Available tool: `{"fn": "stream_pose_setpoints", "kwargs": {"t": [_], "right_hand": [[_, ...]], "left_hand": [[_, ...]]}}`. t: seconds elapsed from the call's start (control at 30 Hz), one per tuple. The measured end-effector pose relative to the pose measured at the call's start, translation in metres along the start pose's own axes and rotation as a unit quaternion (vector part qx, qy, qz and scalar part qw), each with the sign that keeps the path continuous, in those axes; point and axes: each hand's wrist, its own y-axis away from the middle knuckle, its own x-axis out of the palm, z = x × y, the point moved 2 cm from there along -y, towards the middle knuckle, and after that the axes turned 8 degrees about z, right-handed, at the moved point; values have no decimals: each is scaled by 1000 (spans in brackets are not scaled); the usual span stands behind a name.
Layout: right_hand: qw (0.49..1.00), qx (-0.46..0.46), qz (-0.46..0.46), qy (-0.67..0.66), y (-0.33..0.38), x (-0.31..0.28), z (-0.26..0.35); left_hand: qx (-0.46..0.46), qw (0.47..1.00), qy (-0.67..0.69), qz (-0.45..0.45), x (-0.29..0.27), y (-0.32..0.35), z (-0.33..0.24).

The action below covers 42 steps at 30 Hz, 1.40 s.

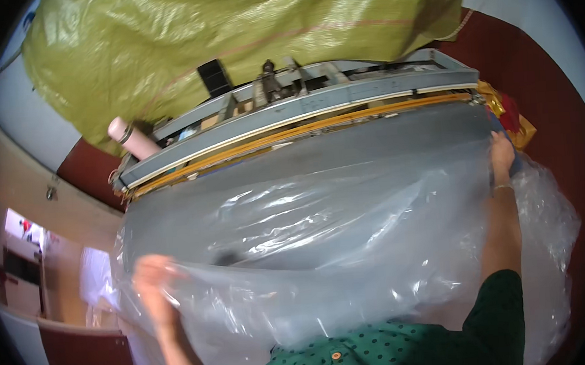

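Note:
A large clear plastic sheet (353, 280) drapes over a grey tabletop (397, 131), wrinkled and shiny, and hangs past its right side. At the front left, my left hand (153, 277) is closed on the sheet's edge and lifts it off the surface, with the fingers blurred by motion. Out at the table's right edge, my right hand (502, 153) grips the sheet with the arm stretched forward. A fold of plastic runs from the left hand across the middle. Below it, the sheet covers part of my green dotted shirt (359, 354).
Behind the tabletop runs a long grey trough (394, 84) with small tools and a metal clamp-like part (270, 82). A pink bottle (133, 138) leans at its left end. A yellow-green woven sheet (241, 23) hangs behind. A wooden door (41, 180) stands left, red and gold cloth (512, 116) right.

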Motion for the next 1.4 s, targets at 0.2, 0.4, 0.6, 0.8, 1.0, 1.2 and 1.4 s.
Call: {"fn": "stream_pose_setpoints", "kwargs": {"t": [0.2, 0.4, 0.6, 0.8, 1.0, 1.2, 1.4], "right_hand": [[1000, -20, -6, 10, -3, 5, 9], [1000, -15, -19, 3, -7, 9, -2], [999, -35, 0, 5, -8, 5, 7], [998, -56, -7, -27, -14, 21, -6], [989, -83, -102, -60, -14, 19, -17], [996, -74, -38, -35, -19, 29, -25], [996, -72, -45, -26, -28, 33, -33]], "left_hand": [[-49, 885, 463, -12, -17, 52, 79], [-340, 892, 294, -48, 48, 107, 159], [-23, 871, 239, -430, -213, -1, 141], [98, 732, -597, -314, -234, -87, 4], [280, 799, -528, 54, -60, -60, 27], [-163, 895, -385, 154, -142, -66, 192], [199, 855, -477, -30, -35, -113, 112]]}}
